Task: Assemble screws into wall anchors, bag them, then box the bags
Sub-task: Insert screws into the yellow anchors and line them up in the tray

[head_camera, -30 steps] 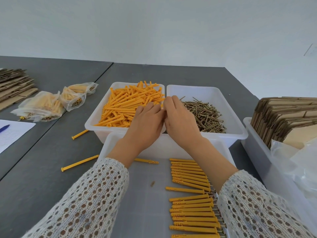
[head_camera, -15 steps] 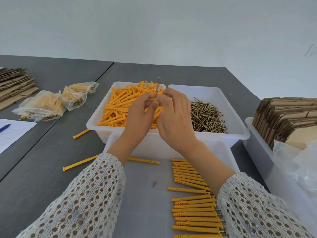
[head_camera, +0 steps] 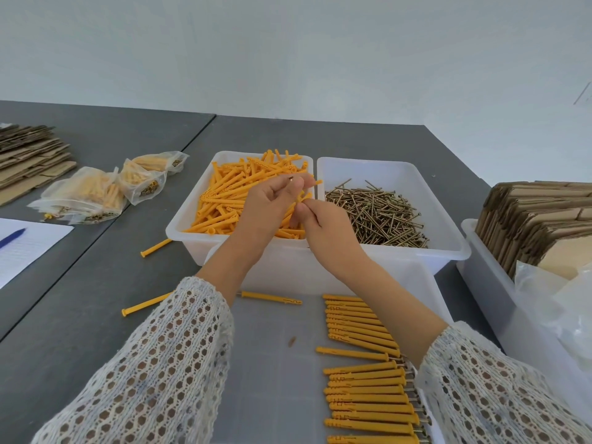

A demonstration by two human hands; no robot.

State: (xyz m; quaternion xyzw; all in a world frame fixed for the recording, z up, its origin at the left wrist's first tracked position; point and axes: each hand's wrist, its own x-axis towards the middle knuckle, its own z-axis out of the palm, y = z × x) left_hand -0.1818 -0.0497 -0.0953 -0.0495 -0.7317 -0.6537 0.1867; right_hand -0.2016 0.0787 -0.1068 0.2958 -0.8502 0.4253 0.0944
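Your fingers (head_camera: 299, 187) pinch one screw (head_camera: 291, 178) in the left hand (head_camera: 269, 209), one anchor (head_camera: 304, 195) in the right hand (head_camera: 320, 219), above two bins.

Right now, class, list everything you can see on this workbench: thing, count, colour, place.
anchor bin: one, white, centre, full of orange anchors
screw bin: one, white, right of it, holds brass screws
assembled anchors: a row, orange, near tray
loose anchors: three, orange, on the grey table and tray
filled bags: several, clear, left
flat cardboard: stacks, brown, far left; more in right bin
paper with pen: white, blue, left edge
hands: left and right, over the bins, pinching an anchor
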